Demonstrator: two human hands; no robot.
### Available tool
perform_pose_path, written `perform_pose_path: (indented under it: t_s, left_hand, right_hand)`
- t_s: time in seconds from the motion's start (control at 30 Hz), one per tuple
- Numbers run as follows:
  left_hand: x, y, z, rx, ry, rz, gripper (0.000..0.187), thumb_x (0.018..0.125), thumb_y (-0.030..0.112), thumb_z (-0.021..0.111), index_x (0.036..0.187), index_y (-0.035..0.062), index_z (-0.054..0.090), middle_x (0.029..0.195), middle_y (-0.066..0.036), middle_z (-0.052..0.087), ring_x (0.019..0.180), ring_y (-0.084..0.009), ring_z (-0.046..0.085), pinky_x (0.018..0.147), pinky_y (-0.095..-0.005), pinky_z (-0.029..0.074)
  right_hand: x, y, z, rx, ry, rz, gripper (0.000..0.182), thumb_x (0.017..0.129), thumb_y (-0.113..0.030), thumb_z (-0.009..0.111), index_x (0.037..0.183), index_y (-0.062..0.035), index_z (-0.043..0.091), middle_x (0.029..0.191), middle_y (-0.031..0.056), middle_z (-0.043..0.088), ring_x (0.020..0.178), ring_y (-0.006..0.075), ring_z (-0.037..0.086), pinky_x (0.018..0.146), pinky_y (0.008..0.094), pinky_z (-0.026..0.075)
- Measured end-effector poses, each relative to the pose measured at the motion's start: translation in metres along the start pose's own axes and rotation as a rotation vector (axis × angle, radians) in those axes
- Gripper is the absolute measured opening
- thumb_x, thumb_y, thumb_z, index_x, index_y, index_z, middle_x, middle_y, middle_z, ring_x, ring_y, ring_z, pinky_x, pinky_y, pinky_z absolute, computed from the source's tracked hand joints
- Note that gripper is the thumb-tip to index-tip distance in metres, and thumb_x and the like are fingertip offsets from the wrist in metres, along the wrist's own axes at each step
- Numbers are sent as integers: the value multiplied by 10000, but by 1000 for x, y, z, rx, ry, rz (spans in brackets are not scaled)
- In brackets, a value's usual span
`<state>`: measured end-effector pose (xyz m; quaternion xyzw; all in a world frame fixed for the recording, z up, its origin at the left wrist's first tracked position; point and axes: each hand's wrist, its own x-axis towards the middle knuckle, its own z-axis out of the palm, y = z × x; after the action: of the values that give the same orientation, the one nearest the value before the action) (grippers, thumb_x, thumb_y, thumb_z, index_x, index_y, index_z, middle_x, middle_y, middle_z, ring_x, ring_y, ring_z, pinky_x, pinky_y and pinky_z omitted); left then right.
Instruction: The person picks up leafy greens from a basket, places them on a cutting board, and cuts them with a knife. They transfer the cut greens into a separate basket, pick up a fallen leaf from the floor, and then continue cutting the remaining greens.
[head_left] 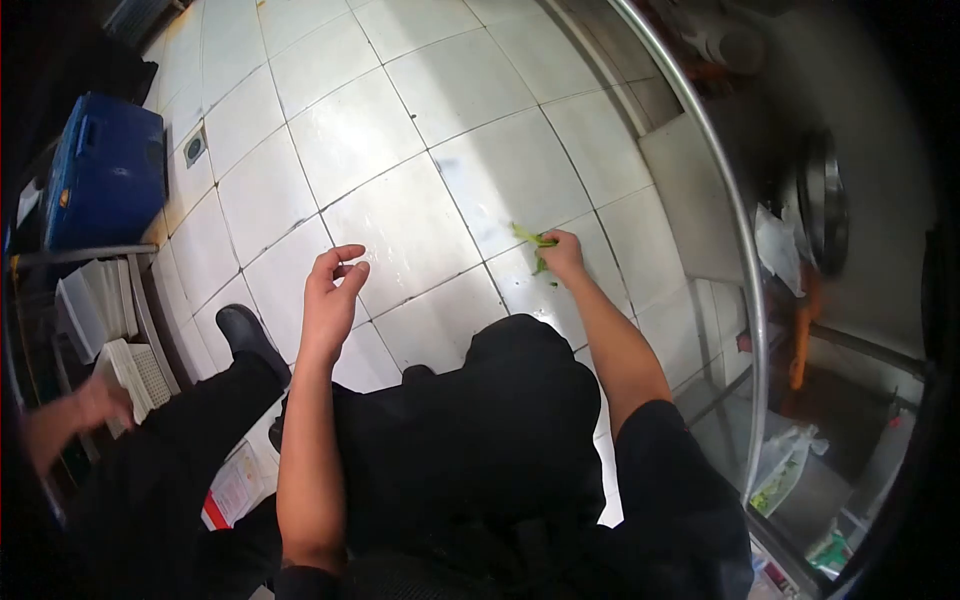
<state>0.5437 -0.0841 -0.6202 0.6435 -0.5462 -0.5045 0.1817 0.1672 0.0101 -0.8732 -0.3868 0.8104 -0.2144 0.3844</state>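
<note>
My right hand (pixel 563 258) is closed around some green leafy scraps (pixel 528 237), low over the white tiled floor (pixel 400 225). A few small green bits (pixel 553 284) lie on the tiles just below it. My left hand (pixel 338 280) is held out over the floor to the left, its fingers curled and apart, with nothing visible between them. My knees in black trousers are bent beneath my arms.
Another person's hand (pixel 103 400) and black-clad leg are at the left, beside a white basket (pixel 138 380). A blue box (pixel 108 172) stands at the upper left. A metal rail (pixel 735 200) curves along the right, with shelves, pans and a plastic bag (pixel 785 468) beyond.
</note>
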Motion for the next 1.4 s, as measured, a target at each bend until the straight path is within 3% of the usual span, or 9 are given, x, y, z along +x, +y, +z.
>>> perform_pose_path:
  t_s: [0.17,0.5,0.57,0.67,0.73,0.87,1.0,1.27,1.4]
  left_hand:
    - [-32,-11,14,-191,-52,-150,276,936,180,687,1187,65,690,964,-24,643,914,-124,557,837,-290,453]
    - [-168,9,-95,-208,82,-286,246,935,173,683,1161,76,690,1007,-17,659,909,-114,570,786,-298,471]
    - [-195,14,-132,-190,53,-357,220,941,195,675,1142,108,684,1030,-6,653,938,-114,572,817,-311,467]
    - [-236,69,-165,-147,-32,-453,149,944,197,657,1081,142,674,1052,18,649,980,-119,581,831,-331,465]
    - [-250,87,-174,-64,-107,-425,138,951,186,640,1078,146,673,1005,45,655,939,-113,589,752,-341,472]
    - [-275,164,-156,183,-428,-324,176,919,110,680,1093,87,681,908,13,664,694,-99,561,592,-276,431]
    - [-273,238,-110,404,-660,55,226,891,99,709,1094,-1,715,1020,-113,720,980,-200,654,903,-333,514]
    - [-342,365,46,438,-889,478,234,903,131,701,1094,-3,706,1011,-112,740,906,-201,695,810,-323,548]
    - [-372,350,171,426,-776,385,237,896,125,702,1092,-10,701,1027,-133,739,933,-212,705,826,-335,555]
  right_hand:
    - [-102,-24,-73,935,95,401,300,855,5,730,1129,-33,613,1028,79,688,920,198,686,781,329,567]
    - [-477,-14,-190,1155,480,885,267,858,55,674,1103,-13,592,1027,126,680,921,254,704,798,377,607]
    - [-579,-39,-221,1132,625,1081,177,839,75,656,998,2,624,938,132,686,805,258,703,690,392,612]
    - [-779,150,-166,-25,541,542,101,820,65,644,904,9,638,848,133,675,688,252,675,579,392,596]
    - [-780,-43,-315,949,1097,1284,49,803,39,639,839,6,640,799,135,663,633,244,646,521,391,577]
    - [-825,-18,-393,982,1633,966,60,798,19,647,851,-4,634,798,123,646,637,234,635,509,355,543]
    - [-806,-32,-460,1040,1601,900,52,854,4,609,857,-44,628,742,75,615,582,178,573,471,314,463]
    - [-740,-28,-386,1413,1293,732,127,871,-6,519,826,-81,610,646,25,538,530,132,507,453,289,407]
    - [-686,86,-467,1351,1219,702,148,857,16,509,807,-76,613,650,23,542,532,122,506,461,267,417]
